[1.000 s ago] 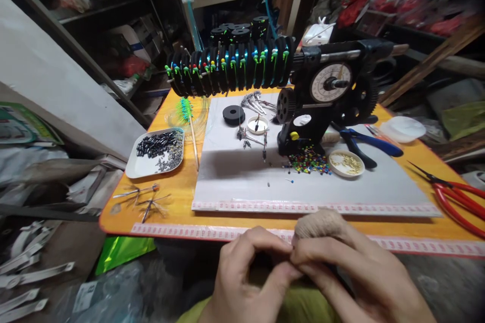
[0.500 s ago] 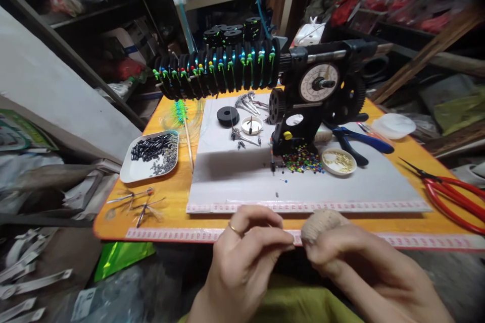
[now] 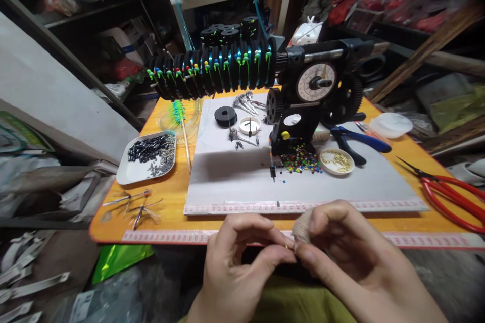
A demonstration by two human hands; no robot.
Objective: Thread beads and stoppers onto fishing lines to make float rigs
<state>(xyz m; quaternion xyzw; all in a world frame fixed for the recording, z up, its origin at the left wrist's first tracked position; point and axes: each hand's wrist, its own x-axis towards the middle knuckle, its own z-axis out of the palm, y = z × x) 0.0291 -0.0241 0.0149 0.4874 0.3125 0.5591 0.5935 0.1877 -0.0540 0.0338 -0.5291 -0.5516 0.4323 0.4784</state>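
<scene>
Just past the table's front edge, my left hand is closed in a pinch, thumb against fingertips. A tiny gold-coloured piece shows between them, too small to name. My right hand is closed too, its thumb and fingertips meeting the left fingertips. Beige wrapping covers a finger of the right hand; whatever lies in that grip is hidden. Beyond the hands, a small dark grey piece is by the board's front edge. Behind it a black cylindrical piece hangs near the machine's base.
A black machine with a dial carries a row of black spools over a white board. Colourful ball-headed pins lie near a dish of gold bits. A white tray stands left, red-handled scissors right.
My hands have come together, fingertips now touching. The right hand has turned and its fingers have curled over. The small dark grey piece sits closer to the board's front edge. The view has shifted slightly.
</scene>
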